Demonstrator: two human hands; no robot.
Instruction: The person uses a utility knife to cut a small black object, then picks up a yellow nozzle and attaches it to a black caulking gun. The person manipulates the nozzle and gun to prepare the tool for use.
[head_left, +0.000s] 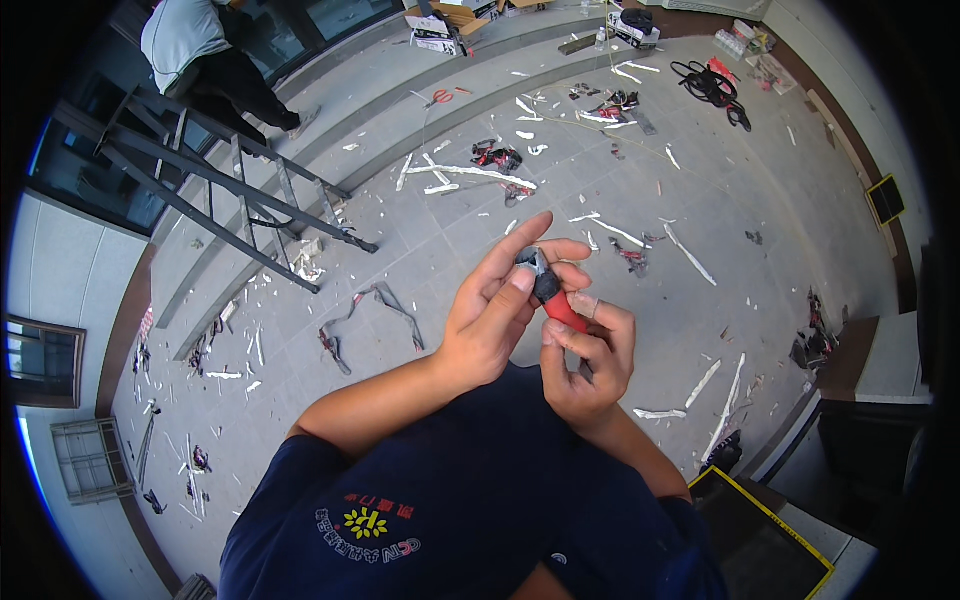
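Note:
Near the middle of the view is a hand tool with a red grip (564, 312), a black collar and a dark and grey head; its exact kind cannot be told. My left hand (491, 319) holds the head, the thumb pressed on it and the other fingers partly spread behind. My right hand (592, 356) pinches the lower part of the red grip between thumb and fingers, with a pale wrap on one finger. A small dark piece shows under the right fingers, largely hidden. Both hands are in front of my dark blue shirt (465, 480), above the tiled floor.
A metal stepladder (247, 191) stands on the curved steps, beside a person (187, 52) in a light shirt. White strips (480, 174) and dark and red scraps litter the floor. Red-handled scissors (441, 97), open boxes (435, 37) and a black cable coil (705, 84) lie farther off.

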